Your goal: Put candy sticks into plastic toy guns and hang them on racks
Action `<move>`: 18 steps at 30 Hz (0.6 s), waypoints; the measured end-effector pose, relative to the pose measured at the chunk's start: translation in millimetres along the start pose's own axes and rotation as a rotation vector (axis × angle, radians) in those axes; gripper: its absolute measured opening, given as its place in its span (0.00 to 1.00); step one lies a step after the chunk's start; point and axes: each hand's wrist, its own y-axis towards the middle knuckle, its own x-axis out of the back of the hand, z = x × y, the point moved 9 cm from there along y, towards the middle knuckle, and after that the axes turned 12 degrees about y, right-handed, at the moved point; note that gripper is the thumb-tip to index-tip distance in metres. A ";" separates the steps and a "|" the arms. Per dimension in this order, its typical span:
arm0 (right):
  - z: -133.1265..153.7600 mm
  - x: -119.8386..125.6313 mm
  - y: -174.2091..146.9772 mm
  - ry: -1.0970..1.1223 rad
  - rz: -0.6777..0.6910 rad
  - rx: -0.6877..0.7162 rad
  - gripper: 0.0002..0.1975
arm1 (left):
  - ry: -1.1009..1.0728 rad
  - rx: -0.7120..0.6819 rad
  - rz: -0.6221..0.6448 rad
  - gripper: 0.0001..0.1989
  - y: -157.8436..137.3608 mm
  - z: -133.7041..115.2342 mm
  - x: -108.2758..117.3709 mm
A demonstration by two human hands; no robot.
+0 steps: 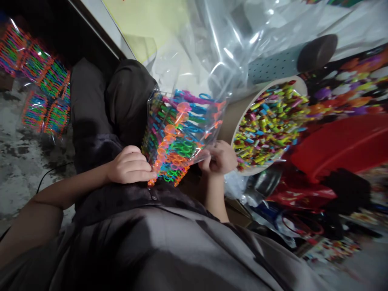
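A clear plastic bag (194, 141) lies across my lap, packed with rows of small plastic pieces with round ends in orange, green, blue and pink. My left hand (131, 165) is closed at its near left corner, fingers together against a row of orange pieces (166, 139); the thumb is hidden. On the other side, my right hand (220, 157) pinches the bag's clear edge, slightly blurred.
To the right, a round tub (239, 109) is full of small colourful pieces (269, 121). Beyond it are a dotted cylinder (273, 62), loose clear plastic (224, 36) and a red container (345, 141). Filled bags (45, 109) lie on the floor at left.
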 end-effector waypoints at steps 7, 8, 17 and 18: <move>3.6 3.6 -13.8 0.011 0.049 -0.004 0.06 | 0.040 -0.106 -0.147 0.04 8.7 -9.8 11.7; 5.6 3.3 -14.0 0.006 0.062 -0.002 0.05 | 0.047 -0.119 -0.140 0.05 8.5 -11.1 10.4; 19.6 3.1 -25.7 0.044 0.139 -0.047 0.05 | -0.156 0.030 0.204 0.13 0.2 7.1 -25.7; 21.0 4.0 -26.7 0.061 0.150 -0.050 0.05 | -0.170 0.012 0.192 0.13 1.6 5.7 -24.3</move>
